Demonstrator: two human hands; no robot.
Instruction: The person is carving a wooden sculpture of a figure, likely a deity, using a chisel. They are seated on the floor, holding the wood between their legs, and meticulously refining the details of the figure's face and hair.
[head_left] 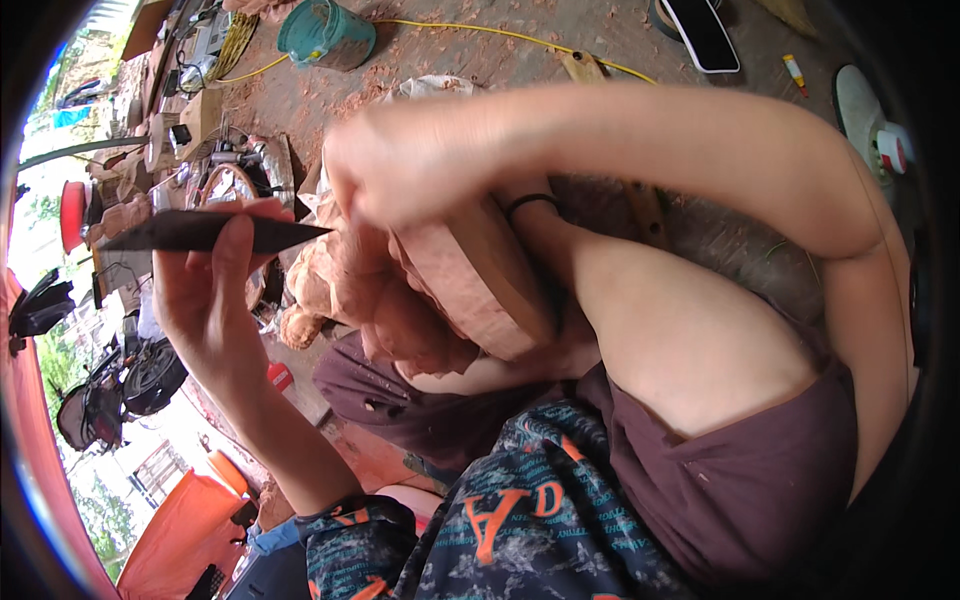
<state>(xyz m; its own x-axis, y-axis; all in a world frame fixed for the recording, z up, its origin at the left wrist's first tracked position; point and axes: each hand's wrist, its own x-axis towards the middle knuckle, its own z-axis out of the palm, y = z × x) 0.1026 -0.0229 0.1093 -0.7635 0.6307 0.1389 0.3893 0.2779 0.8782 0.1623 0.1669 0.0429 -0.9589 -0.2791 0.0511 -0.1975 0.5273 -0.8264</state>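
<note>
A carved reddish-brown wooden figure (345, 285) lies tilted across my lap and legs, its rounded shapes to the left. Its thick, flat-faced base (470, 275) faces right. My left hand (215, 290) is closed around a dark, slender tool (200, 232) that tapers to a point at each end. One of those points is directed right, close to the carving. Reaching over from the right, my right hand (400, 170) is curled against the top of the carving. It is slightly blurred, and its fingertips are hidden.
Wood chips lie over the floor around a teal bucket (328, 35). A yellow cord (480, 30) crosses behind. At the back right are a phone (703, 35) and a small yellow tube (794, 72). Cluttered tools and wood pieces stand at left, near an orange container (185, 520).
</note>
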